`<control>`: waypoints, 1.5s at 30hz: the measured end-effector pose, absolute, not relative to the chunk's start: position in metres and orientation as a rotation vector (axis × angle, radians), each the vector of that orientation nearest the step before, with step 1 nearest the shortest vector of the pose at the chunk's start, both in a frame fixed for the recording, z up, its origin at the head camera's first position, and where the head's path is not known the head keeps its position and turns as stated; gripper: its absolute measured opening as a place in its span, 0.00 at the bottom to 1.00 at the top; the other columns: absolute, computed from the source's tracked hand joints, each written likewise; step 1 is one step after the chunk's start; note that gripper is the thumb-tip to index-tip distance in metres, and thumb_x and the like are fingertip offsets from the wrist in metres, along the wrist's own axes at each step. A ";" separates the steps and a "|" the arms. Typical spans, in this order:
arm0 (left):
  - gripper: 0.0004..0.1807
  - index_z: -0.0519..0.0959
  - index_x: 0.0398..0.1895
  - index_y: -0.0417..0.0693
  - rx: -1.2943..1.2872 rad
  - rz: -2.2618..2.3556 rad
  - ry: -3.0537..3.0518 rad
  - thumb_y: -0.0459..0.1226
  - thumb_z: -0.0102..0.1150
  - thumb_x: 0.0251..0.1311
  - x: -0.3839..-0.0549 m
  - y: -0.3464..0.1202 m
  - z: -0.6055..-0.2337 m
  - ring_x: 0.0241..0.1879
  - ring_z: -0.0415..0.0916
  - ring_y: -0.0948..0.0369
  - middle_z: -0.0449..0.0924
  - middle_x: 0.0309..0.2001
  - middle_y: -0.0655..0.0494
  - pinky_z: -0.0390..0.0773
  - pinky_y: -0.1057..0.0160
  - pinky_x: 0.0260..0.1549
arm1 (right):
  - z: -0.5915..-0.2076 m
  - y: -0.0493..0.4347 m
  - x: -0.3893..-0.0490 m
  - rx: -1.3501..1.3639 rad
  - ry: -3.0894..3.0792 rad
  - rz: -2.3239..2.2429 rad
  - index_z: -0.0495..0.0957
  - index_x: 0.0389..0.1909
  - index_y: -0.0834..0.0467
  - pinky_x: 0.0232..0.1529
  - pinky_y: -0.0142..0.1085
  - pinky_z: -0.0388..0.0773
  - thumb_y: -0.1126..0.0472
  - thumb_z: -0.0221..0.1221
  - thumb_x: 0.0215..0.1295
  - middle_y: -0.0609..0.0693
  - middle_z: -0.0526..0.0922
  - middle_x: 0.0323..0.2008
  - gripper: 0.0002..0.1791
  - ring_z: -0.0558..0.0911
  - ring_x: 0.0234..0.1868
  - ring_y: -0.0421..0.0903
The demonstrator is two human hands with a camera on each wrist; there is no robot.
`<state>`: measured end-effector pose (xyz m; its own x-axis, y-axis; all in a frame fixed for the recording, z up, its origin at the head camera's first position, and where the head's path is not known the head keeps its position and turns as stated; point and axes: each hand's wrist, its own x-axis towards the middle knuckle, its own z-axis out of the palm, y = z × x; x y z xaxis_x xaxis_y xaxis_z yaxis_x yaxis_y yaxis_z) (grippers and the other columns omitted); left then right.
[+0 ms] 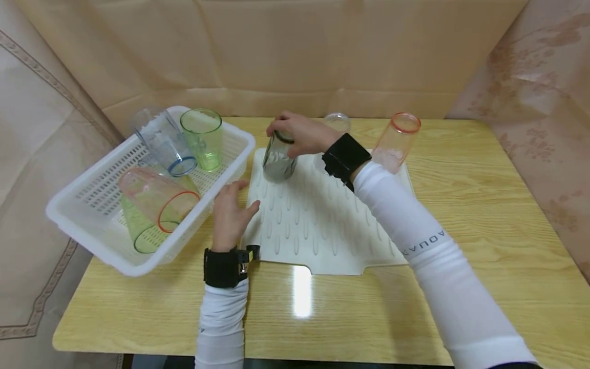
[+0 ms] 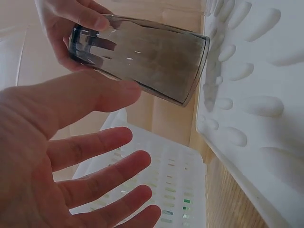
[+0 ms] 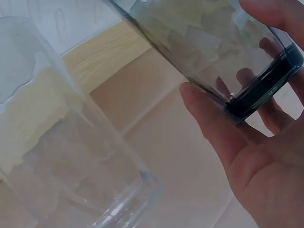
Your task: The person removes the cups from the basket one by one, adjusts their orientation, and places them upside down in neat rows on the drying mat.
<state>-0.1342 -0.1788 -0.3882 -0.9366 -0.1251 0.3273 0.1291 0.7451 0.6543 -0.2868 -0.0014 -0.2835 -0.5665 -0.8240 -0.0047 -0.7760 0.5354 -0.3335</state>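
My right hand [image 1: 304,134] grips a smoky grey glass [image 1: 279,163] near its thick base, which points up. The glass is tilted, its mouth low over the left back part of a white ribbed drying mat [image 1: 295,225]. My left hand [image 1: 232,212] holds nothing; its fingers are spread beside the basket's right wall, as the left wrist view shows [image 2: 95,156]. Behind the right wrist, a clear glass [image 1: 338,121] stands upside down on the mat. Further right, a glass with an orange-red base [image 1: 397,141] stands upside down too.
At the left, a white perforated basket [image 1: 87,233] holds several tumblers: a green one [image 1: 203,138], a blue-based clear one [image 1: 168,148], a red-rimmed one [image 1: 154,195] and another green one lying under it [image 1: 138,225]. A cloth-covered wall [image 1: 286,56] rises behind the wooden table [image 1: 461,205].
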 end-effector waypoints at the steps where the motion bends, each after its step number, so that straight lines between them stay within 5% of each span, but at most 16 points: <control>1: 0.26 0.72 0.51 0.33 -0.006 -1.008 -2.593 0.33 0.65 0.47 -0.134 -0.178 -0.389 0.49 0.69 0.43 0.75 0.47 0.34 0.67 0.45 0.50 | -0.283 -0.002 -0.288 -1.359 2.619 -0.430 0.70 0.55 0.54 0.57 0.45 0.68 0.70 0.62 0.47 0.56 0.66 0.58 0.30 0.67 0.56 0.52; 19: 0.25 0.73 0.49 0.33 -0.009 -1.004 -2.582 0.34 0.66 0.46 -0.129 -0.177 -0.390 0.47 0.70 0.42 0.76 0.46 0.34 0.68 0.44 0.48 | -0.283 -0.022 -0.297 -1.218 2.675 -0.289 0.68 0.58 0.51 0.55 0.47 0.70 0.68 0.63 0.50 0.54 0.64 0.60 0.31 0.67 0.57 0.51; 35: 0.25 0.73 0.50 0.34 0.001 -1.041 -2.644 0.34 0.65 0.47 -0.136 -0.175 -0.403 0.50 0.70 0.43 0.75 0.50 0.35 0.69 0.46 0.51 | -0.303 -0.029 -0.305 -1.160 2.721 -0.215 0.56 0.67 0.42 0.52 0.50 0.71 0.61 0.60 0.54 0.50 0.56 0.67 0.39 0.59 0.63 0.53; 39: 0.24 0.73 0.50 0.35 -0.068 -1.085 -2.672 0.34 0.65 0.47 -0.141 -0.173 -0.409 0.52 0.71 0.45 0.76 0.52 0.37 0.70 0.47 0.53 | -0.310 -0.022 -0.305 -1.135 2.696 -0.304 0.53 0.68 0.42 0.45 0.46 0.75 0.63 0.59 0.55 0.52 0.52 0.68 0.41 0.55 0.65 0.55; 45: 0.23 0.73 0.50 0.34 -0.215 -1.175 -2.657 0.33 0.64 0.49 -0.149 -0.172 -0.418 0.51 0.71 0.45 0.76 0.50 0.37 0.71 0.47 0.52 | -0.315 -0.005 -0.305 -1.117 2.659 -0.513 0.45 0.71 0.44 0.53 0.50 0.71 0.63 0.64 0.50 0.60 0.45 0.69 0.50 0.48 0.68 0.59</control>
